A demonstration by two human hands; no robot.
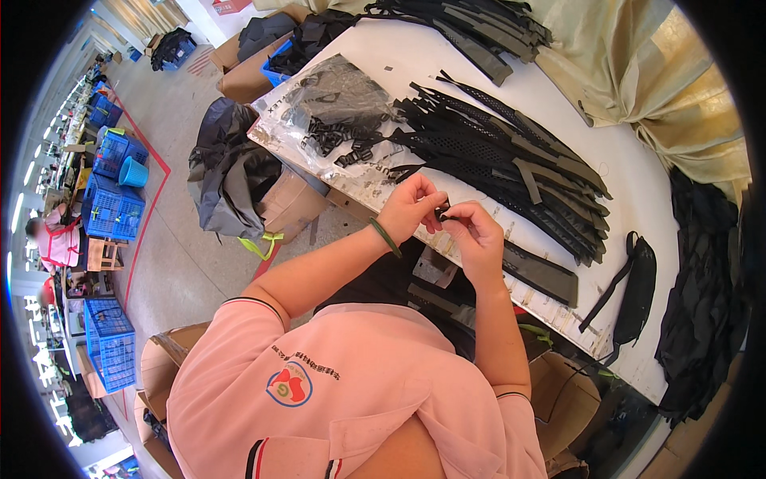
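My left hand (pixel 409 209), with a green bangle on its wrist, and my right hand (pixel 476 237) meet at the table's near edge. Between their fingertips they pinch a small black piece (pixel 441 214), which looks like a buckle or strap end; its exact kind is too small to make out. A black strap with a grey panel (pixel 546 274) lies along the edge beside my right hand, and my hand hides whether it joins the pinched piece. Just beyond my hands spreads a pile of black mesh straps with grey ends (pixel 511 160).
A clear plastic bag of dark pieces (pixel 335 112) lies at the table's left corner. At right are a black pouch with straps (pixel 638 279) and a hanging dark bundle (pixel 698 295). A bag-lined carton (pixel 291 203) stands left of the table; blue crates (pixel 112 207) stand farther off.
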